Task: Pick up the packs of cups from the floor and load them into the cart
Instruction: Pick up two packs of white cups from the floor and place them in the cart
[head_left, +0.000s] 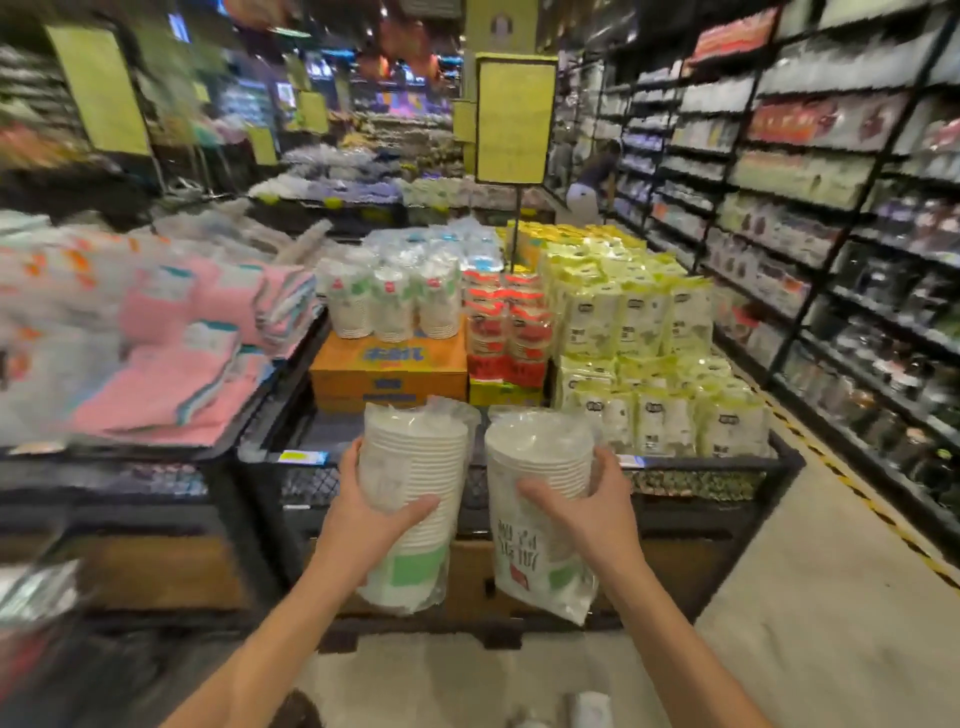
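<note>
I hold two plastic-wrapped packs of white paper cups upright in front of the black mesh cart (691, 483). My left hand (371, 512) grips the left pack of cups (413, 478) around its middle. My right hand (589, 506) grips the right pack of cups (535, 462), which bears green print and a red mark low down. Both packs hang level with the cart's near rim. Further in, three similar cup packs (392, 299) stand on an orange box (389, 366). At the bottom edge, a pale wrapped thing (589, 709) lies on the floor, too blurred to identify.
The cart also holds red packs (506, 332) and many yellow-green packs (639, 338). A bin of pink and grey folded cloths (140, 338) stands to the left. Dark shelving (831, 234) lines the right side of the aisle. A person (592, 182) bends far down the aisle.
</note>
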